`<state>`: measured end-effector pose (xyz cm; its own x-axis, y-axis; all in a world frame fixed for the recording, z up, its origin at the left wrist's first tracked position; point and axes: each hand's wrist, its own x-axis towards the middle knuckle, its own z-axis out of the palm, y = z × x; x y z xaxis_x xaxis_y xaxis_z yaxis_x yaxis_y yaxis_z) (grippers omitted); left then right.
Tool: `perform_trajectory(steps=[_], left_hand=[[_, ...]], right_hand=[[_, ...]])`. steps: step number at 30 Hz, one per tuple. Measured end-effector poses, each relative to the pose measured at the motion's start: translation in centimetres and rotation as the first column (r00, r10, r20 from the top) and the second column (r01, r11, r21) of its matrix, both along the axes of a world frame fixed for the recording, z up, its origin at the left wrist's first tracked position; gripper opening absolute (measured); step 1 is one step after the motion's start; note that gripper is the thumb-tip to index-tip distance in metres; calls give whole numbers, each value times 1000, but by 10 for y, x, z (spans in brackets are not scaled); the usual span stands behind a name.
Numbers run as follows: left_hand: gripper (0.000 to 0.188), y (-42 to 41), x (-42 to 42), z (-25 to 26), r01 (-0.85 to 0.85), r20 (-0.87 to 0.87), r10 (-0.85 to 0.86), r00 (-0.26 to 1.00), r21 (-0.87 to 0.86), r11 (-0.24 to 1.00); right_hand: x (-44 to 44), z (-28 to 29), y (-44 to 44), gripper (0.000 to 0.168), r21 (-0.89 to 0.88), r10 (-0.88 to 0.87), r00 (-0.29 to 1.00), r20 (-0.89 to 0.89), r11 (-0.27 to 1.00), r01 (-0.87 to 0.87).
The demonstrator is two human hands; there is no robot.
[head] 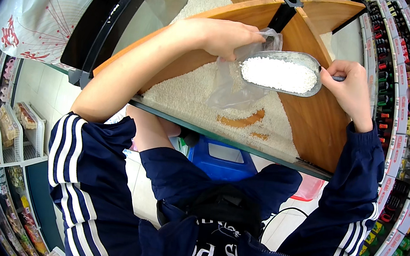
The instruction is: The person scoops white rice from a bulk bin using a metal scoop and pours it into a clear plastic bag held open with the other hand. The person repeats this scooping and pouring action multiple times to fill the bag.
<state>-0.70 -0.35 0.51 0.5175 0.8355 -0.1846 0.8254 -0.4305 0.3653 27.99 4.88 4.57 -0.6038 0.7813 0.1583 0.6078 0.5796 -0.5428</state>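
Note:
My right hand [344,86] grips the dark handle of a metal scoop [284,55], which is heaped with white rice [280,75]. At the scoop's left end, my left hand [232,40] pinches the top of a clear plastic bag [229,92]. The scoop covers part of the bag, so I cannot tell how far its tip reaches inside. Below both hands, loose rice [179,86] fills a wedge-shaped compartment of a wooden bin [303,117]. Brown wood shows through the rice near the front glass edge.
Curved wooden dividers [240,10] meet at a black post [283,16], with more rice beyond. Shelves of bottles [385,85] line the right side. A printed white sack [46,2] stands at upper left. A blue plastic container [220,161] sits under the bin, near my legs.

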Motion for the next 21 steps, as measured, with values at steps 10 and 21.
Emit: perform_trajectory(steps=[10,21], left_hand=[[73,-1,3,2,-19,-24,19,1000,-9,1000],[71,0,4,0,10,-26,-10,1000,-2,1000]], right_hand=[[-3,-6,-1,25,169,-12,999,49,986,3],[-5,-7,-4,25,215,-14,998,64,977,0]])
